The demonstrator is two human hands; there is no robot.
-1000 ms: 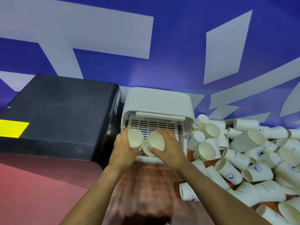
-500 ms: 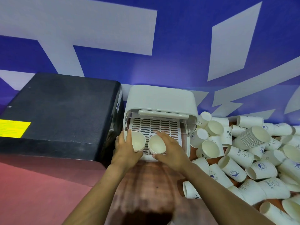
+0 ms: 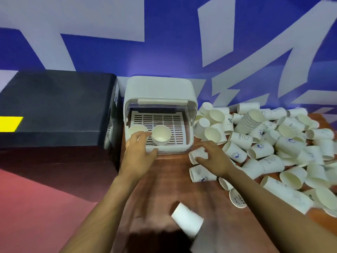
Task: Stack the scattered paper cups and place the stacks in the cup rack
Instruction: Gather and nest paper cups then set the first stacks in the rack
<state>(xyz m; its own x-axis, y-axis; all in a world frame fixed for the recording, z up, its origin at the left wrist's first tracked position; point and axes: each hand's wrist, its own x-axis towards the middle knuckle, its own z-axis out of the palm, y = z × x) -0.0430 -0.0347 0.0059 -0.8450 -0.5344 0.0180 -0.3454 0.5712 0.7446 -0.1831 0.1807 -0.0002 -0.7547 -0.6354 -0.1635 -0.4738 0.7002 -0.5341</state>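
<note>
Two short stacks of paper cups stand mouth-up on the slatted tray of the cup rack (image 3: 160, 92), the left stack (image 3: 135, 129) against the tray's left wall and the right stack (image 3: 161, 134) just beside it, both near the front lip. Set there, they leave the back rows and the whole right half of the tray free for more stacks.

The left hand (image 3: 139, 152) hovers at the rack's front edge with fingers loosely spread, its fingertips (image 3: 140, 135) in front of the left stack; it grips nothing, and whether it touches that stack cannot be told. The right hand (image 3: 212, 157) is open too, fingers arched over a cup lying on its side (image 3: 194, 156) at the near edge of the loose cup pile (image 3: 264, 143), apparently reaching to gather the next one.

The pile spreads across the right of the tabletop (image 3: 164, 183), with one tall nested stack (image 3: 249, 120) lying among it. A single cup (image 3: 187, 221) lies apart near the person. The black box (image 3: 58, 110) hems the rack in on the left, and the raised clear lid limits headroom, so stacks probably must enter from the front. The bare strip of tabletop before the rack gives the arms room to work.
</note>
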